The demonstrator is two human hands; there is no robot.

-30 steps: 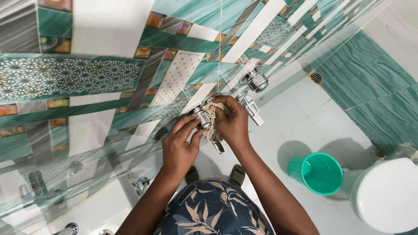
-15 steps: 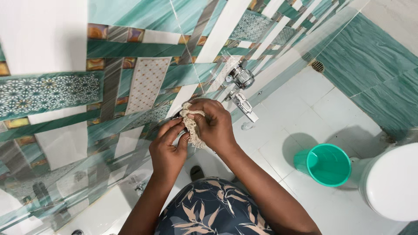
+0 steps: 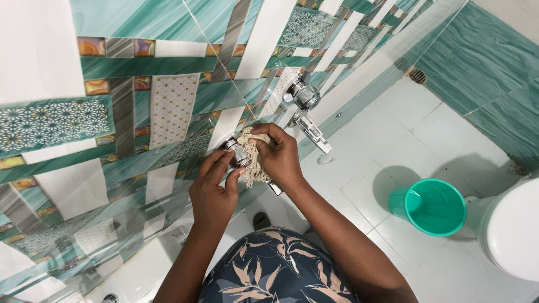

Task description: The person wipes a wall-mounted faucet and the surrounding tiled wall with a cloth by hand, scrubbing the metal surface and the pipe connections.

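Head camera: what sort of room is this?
Most likely a bathroom or wash area: chrome wall taps on glossy patterned tiles, a floor drain, and a green plastic mug beside a white toilet or bucket.

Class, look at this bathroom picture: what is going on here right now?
A person stands at a tiled wall. The right hand presses a pale, stringy scrubber against a chrome tap. The left hand steadies the tap from below with its fingers. A second tap is mounted to the right, and a green mug stands on the floor.
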